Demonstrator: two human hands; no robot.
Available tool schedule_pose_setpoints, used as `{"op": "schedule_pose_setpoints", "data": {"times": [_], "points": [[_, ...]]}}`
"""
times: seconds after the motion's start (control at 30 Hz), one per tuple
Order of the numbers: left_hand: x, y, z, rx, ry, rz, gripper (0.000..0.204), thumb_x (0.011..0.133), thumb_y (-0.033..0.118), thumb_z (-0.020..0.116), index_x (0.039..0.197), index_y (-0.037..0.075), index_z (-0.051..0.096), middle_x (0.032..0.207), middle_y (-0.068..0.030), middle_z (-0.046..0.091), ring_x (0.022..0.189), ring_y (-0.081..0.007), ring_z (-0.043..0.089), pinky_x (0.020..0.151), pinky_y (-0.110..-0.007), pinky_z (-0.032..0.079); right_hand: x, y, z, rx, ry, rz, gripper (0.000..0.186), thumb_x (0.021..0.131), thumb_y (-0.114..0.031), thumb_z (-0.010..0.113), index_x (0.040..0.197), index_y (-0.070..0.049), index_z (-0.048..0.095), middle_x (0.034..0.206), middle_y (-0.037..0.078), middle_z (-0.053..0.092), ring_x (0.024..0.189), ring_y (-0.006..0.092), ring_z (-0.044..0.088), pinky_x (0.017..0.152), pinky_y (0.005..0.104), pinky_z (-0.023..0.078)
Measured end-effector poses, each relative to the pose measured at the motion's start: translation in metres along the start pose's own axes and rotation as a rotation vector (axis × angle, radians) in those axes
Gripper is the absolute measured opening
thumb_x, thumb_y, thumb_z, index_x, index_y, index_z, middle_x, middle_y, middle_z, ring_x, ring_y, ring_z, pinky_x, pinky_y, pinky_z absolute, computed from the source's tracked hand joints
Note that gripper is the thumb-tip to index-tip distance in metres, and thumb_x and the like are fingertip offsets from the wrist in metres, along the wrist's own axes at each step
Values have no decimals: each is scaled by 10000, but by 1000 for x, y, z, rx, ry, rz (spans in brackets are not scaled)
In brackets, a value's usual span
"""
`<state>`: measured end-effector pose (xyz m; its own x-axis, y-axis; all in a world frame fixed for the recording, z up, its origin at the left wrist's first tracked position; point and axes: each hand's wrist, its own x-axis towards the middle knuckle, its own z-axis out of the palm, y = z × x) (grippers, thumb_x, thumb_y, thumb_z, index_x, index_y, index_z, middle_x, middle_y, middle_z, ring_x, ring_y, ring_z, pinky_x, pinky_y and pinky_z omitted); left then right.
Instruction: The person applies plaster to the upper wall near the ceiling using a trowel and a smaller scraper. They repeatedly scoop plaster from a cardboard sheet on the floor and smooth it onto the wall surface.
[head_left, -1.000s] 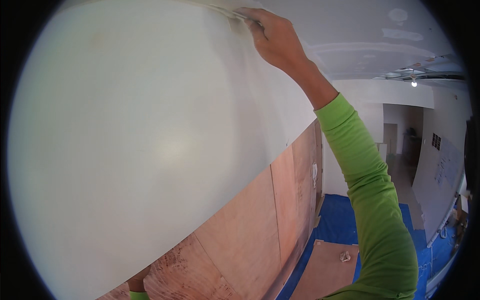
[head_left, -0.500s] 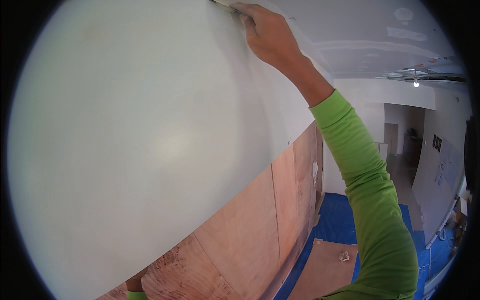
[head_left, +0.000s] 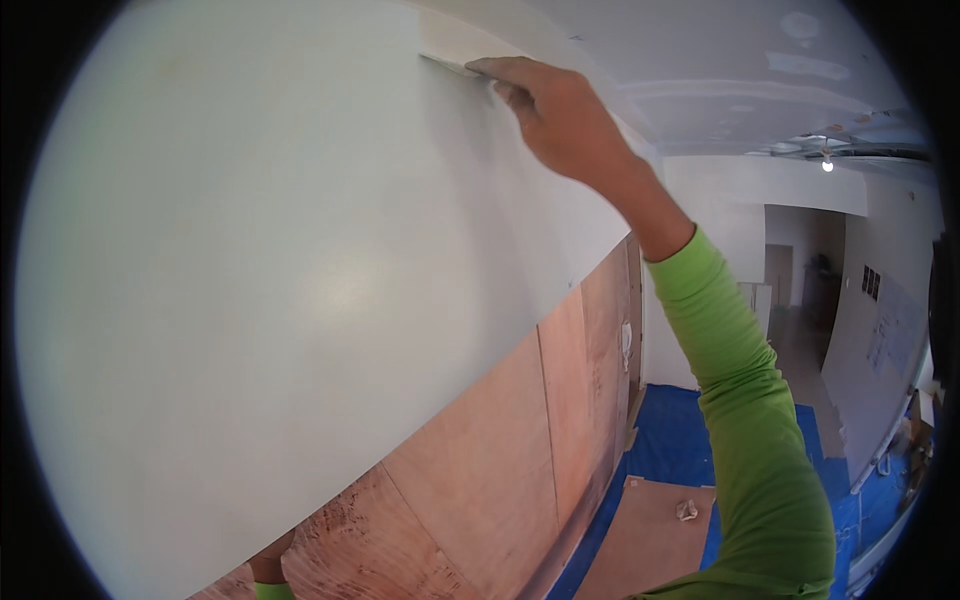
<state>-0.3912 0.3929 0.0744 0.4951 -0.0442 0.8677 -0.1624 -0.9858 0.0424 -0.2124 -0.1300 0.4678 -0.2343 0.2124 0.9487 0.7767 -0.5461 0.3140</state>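
My right hand (head_left: 555, 110), in a green sleeve, is raised near the ceiling line, closed on a thin flat scraper (head_left: 448, 64). The scraper lies against the top part of a large smooth white sheet or panel (head_left: 250, 250) that covers the upper left of the wall, with a narrow paler strip above the blade. My left hand (head_left: 273, 555) is low at the bottom, mostly behind the lower edge of the white sheet, so its fingers are hidden.
Plywood boards (head_left: 480, 450) line the wall below. Blue floor sheeting (head_left: 670, 430) bears a brown board (head_left: 640, 550) with a crumpled scrap (head_left: 686, 509). A patched ceiling (head_left: 720, 70) with a lit bulb (head_left: 827, 165) is overhead; a doorway (head_left: 800, 260) opens at the far right.
My right hand and the scraper have moved down from the top edge, by a short way, exposing the paler strip above them. My left hand stays low behind the sheet's edge.
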Motion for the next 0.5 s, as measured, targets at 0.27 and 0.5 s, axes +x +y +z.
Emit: {"op": "schedule_pose_setpoints", "data": {"times": [0.27,0.5], "points": [[0,-3,1,-5,-3,-41,374,930,68,709,1271,-41,602,1222,-162,651,1110,-260,625,980,-394,498,49,-2,-4,-50,84,-64,342,1002,-38,514,1315,11,643,1284,215,679,1153,399,644,1028,433,492],[2,-3,1,69,31,2,359,916,40,701,1252,-42,607,1212,-167,651,1102,-260,625,973,-383,498,66,-17,0,-17,18,-58,374,1008,-29,467,1339,88,598,1382,268,617,1289,407,584,1157,430,430]]}}
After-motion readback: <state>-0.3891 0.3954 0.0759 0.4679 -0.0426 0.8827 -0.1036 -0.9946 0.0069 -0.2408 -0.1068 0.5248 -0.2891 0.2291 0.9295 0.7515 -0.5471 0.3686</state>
